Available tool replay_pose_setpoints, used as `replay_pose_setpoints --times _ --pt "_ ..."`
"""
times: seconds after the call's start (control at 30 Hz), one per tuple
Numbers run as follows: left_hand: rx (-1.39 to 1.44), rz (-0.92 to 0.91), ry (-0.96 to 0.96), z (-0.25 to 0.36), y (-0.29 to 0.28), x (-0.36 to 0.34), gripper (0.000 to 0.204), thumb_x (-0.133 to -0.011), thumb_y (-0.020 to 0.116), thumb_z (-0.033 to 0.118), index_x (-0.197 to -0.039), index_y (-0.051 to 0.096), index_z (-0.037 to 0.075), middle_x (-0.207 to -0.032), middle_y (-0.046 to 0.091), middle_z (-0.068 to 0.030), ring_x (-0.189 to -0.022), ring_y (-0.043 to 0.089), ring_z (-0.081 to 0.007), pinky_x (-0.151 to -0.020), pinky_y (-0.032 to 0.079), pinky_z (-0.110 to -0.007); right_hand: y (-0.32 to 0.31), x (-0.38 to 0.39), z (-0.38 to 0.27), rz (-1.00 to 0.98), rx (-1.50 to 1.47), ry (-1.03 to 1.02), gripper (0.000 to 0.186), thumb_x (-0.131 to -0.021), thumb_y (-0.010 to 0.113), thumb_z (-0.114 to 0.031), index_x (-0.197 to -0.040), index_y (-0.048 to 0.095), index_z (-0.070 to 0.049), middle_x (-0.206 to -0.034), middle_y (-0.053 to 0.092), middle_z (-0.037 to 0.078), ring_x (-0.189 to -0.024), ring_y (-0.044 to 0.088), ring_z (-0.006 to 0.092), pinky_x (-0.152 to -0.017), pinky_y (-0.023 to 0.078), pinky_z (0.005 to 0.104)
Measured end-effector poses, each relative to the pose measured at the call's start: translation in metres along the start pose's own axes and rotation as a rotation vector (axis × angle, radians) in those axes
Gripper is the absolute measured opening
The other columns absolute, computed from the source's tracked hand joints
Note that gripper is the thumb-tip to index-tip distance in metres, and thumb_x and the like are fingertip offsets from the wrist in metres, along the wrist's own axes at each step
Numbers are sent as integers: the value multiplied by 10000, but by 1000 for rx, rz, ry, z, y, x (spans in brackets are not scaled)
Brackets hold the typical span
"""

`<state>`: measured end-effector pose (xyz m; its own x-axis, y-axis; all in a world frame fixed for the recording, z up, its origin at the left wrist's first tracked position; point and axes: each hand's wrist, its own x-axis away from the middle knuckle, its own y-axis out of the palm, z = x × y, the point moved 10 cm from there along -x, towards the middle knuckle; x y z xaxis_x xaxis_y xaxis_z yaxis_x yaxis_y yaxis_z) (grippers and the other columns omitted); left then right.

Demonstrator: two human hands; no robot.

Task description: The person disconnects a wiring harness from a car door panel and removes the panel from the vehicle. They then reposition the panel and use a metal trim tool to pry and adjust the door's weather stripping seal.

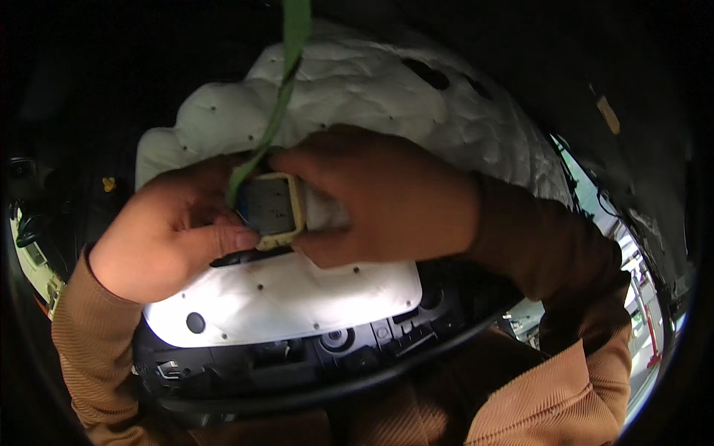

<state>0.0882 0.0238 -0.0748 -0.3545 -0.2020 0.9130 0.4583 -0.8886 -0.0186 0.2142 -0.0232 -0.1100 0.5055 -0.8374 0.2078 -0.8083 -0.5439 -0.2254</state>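
Note:
Between both hands is a small square grey component with a cream rim. My left hand is closed on its lower-left side, thumb at the bottom corner. My right hand grips its right side, forefinger at the top corner and thumb at the bottom. A green strap hangs from the top edge of the view down to the component's left side, hiding part of it. The component is over a white quilted pad dotted with small dark holes, whose middle my hands partly cover.
A black moulded plastic panel with fittings runs along the near side below the pad. A small yellow clip is at the left in a dark surround. Dark lining with a beige patch rises at the right, beside bright openings.

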Motion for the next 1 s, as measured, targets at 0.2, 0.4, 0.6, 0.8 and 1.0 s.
replay_pose_setpoints --times 0.2,0.4,0.6,0.8,1.0 --pt "-16 83 33 -3 -11 -2 504 -957 724 88 -1382 531 -101 -981 697 -82 -875 652 -126 -794 533 -267 -7 11 -11 71 168 -21 536 -852 777 -305 -1271 593 -27 -1100 623 124 -984 647 294 -781 560 410" --pt "-80 100 -37 -7 -15 -3 436 -949 689 56 -1345 567 -78 -942 697 -74 -866 647 -135 -779 518 -278 -24 32 -16 63 -35 -257 247 -883 772 -176 -1082 675 -66 -996 619 78 -872 652 240 -715 544 364" --pt "-244 33 -77 5 -5 0 579 -892 658 -66 -1444 485 -75 -1234 649 -133 -1109 650 -190 -981 523 -336 -23 32 -9 113 -78 -209 214 -875 790 -188 -1022 686 -73 -881 636 49 -743 654 227 -655 536 360" --pt "-392 28 249 14 2 -4 708 -794 840 97 -1399 511 -71 -1045 638 -137 -805 636 -168 -722 532 -288 -12 3 -7 69 130 43 421 -817 829 -362 -1063 675 -56 -851 651 52 -711 652 266 -699 561 396" --pt "-514 32 -40 16 -3 -4 711 -765 877 150 -1353 532 -51 -771 594 -49 -683 572 -151 -664 505 -289 -7 -13 -24 329 230 -211 549 -759 820 -486 -1007 720 -7 -988 675 142 -997 627 311 -884 530 423"
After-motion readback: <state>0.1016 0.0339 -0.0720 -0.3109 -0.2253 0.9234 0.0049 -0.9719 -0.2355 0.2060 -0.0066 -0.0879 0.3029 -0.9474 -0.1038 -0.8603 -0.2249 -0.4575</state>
